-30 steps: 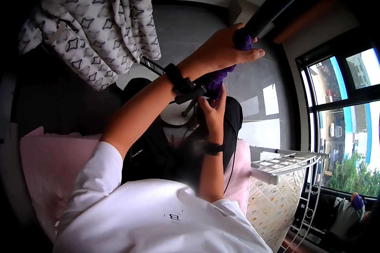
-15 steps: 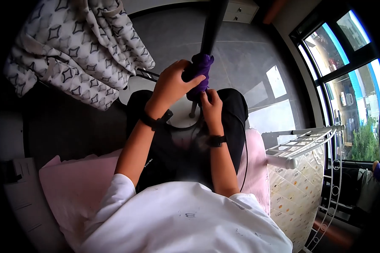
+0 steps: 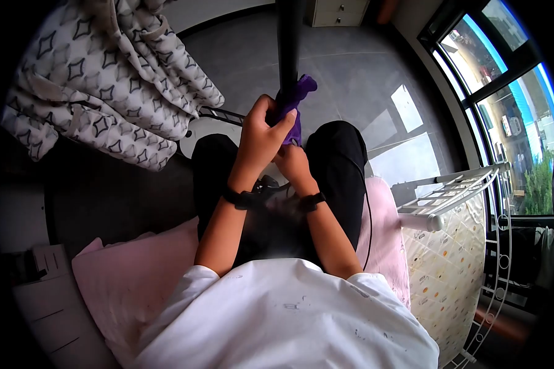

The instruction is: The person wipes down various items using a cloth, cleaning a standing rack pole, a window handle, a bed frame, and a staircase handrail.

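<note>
A purple cloth (image 3: 295, 97) is bunched around the lower part of a dark pole (image 3: 289, 46) that rises in front of me. My left hand (image 3: 261, 135) is closed round the cloth and the pole, its thumb lying across the purple folds. Just below and to the right, my right hand (image 3: 294, 165) pinches the bottom of the cloth, its fingertips partly hidden behind the left hand. One end of the cloth sticks out to the upper right of the pole. Both wrists wear black bands.
A patterned white blanket (image 3: 111, 86) hangs at the upper left. My knees in black trousers flank the hands. Pink bedding (image 3: 141, 258) lies under me, with a white metal rail (image 3: 452, 190) and a patterned mattress (image 3: 446, 270) to the right. A drawer cabinet (image 3: 338, 12) stands at the back.
The pole has swung from the upper right to nearly upright in view. Both hands have come closer together on the cloth, and an end of the cloth now sticks out to the right.
</note>
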`<state>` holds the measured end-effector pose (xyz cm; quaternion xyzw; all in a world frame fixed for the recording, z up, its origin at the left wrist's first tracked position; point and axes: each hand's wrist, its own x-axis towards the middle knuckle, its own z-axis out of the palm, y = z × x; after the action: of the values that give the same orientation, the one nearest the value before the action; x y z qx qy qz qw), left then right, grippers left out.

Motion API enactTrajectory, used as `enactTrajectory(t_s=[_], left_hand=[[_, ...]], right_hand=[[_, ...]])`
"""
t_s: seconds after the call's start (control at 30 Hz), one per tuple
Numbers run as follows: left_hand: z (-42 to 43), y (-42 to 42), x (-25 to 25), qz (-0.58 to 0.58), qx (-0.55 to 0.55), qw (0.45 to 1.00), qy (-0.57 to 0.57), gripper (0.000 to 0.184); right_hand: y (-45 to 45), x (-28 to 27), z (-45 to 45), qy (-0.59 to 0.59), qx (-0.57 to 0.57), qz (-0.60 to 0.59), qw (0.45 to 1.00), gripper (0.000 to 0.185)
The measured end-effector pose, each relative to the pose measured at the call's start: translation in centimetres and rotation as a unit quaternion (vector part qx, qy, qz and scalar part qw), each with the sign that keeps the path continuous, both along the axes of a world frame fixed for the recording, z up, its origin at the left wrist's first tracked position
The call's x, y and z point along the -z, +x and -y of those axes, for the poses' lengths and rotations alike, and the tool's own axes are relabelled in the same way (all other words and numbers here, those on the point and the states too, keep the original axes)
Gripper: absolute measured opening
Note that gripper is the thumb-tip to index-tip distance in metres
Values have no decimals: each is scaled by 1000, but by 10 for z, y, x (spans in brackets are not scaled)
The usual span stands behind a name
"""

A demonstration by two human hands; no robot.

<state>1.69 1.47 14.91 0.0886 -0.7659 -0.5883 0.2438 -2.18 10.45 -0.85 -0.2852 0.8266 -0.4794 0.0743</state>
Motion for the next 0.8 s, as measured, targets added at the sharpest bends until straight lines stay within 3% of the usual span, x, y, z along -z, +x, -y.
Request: enactTrajectory(t_s=[0.1,0.17,0.23,0.27,0.3,0.37,0.43,0.5,0.53,0.57,0.63,0.7,0.73,0.77,0.8], left_hand=[[-3,-6,1,-17,-50,997,61,26],[-4,-2,0,40,-6,993,114,28],[-2,1,1,19,13,998,53,29],[1,7,-5,64,29,997,27,28],[3,10,-2,60,23,998,16,25],[6,14,2,81,10,996,20,23],[2,12,-1,70,5,997,-37,22],[-14,9,-11,19,15,988,-153,21],[-22,8,-13,10,40,985,-167,21],[-30,8,-16,2,65,981,-183,21],[-37,11,-23,6,84,983,-165,22],[-39,10,-21,-38,101,984,-143,24],[-38,14,-25,-36,103,981,-159,24],[-33,20,-29,-37,109,980,-160,24],[-26,25,-34,-31,92,984,-149,24]], right_hand=[[1,-7,-4,10,18,41,999,25],[1,-3,-3,-26,-15,17,999,27],[-10,21,-12,-13,-209,86,974,34],[-9,-37,-31,130,-295,105,941,43],[-8,-74,-42,182,-345,134,911,50],[-6,-122,-63,143,-368,156,905,44],[-11,-145,-82,-21,-333,325,885,26],[-19,-133,-91,-124,-222,322,912,26],[-27,-129,-87,-128,-170,273,938,25],[-26,-124,-81,-217,-59,234,946,21],[-29,-115,-73,-92,16,178,979,21],[-12,-98,-64,-118,-49,35,991,27],[-14,-68,-54,-177,-37,37,983,29],[-17,-38,-46,-154,-17,15,988,42],[-10,-52,-40,-195,3,41,980,50]])
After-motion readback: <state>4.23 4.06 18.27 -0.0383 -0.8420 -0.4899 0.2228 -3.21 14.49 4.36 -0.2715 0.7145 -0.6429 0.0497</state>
